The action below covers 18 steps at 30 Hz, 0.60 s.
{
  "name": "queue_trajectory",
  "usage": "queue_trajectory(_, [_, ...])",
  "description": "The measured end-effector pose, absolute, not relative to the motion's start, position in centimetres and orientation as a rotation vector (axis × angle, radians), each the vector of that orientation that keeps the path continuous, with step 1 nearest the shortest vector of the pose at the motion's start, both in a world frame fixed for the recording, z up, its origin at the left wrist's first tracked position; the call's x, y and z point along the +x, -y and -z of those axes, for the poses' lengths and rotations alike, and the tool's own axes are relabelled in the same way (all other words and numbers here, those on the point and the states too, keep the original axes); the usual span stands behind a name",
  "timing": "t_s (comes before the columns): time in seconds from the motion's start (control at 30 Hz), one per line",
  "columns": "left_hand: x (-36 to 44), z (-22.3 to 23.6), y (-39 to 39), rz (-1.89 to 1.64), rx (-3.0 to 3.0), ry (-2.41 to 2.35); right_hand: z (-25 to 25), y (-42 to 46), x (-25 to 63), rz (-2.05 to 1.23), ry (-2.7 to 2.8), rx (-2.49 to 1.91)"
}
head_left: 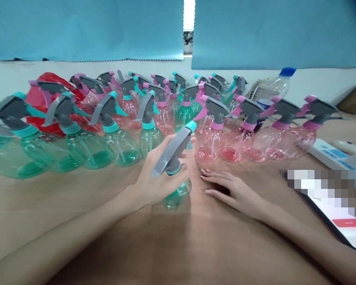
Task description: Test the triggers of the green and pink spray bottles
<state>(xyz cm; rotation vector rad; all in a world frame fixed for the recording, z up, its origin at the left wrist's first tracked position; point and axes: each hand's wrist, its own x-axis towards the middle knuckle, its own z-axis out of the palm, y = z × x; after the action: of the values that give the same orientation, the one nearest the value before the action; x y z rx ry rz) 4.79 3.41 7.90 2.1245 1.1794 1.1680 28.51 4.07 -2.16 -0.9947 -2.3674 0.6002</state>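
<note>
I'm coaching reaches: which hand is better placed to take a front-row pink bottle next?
Probably the right hand: it rests on the table near the pink bottles, seemingly holding nothing, while the left hand is wrapped around a green spray bottle.

Spray bottles [212,144] stand in rows across the table [178,245], before a wall [12,77]; blinds [86,29] hang left and right of a gap; a bag [52,126] is behind the front row's left part, a water bottle [271,89] behind its right; right of the rows is a keypad [329,153], and nearer, a tablet [354,235]
</note>
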Motion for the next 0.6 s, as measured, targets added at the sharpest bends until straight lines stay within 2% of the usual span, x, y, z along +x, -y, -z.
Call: queue_trajectory(0.6, [4.83,-8.02,-3.57,-1.149,2.141,-1.185,2.34,-4.08,28.64,-0.607,2.362,-0.993])
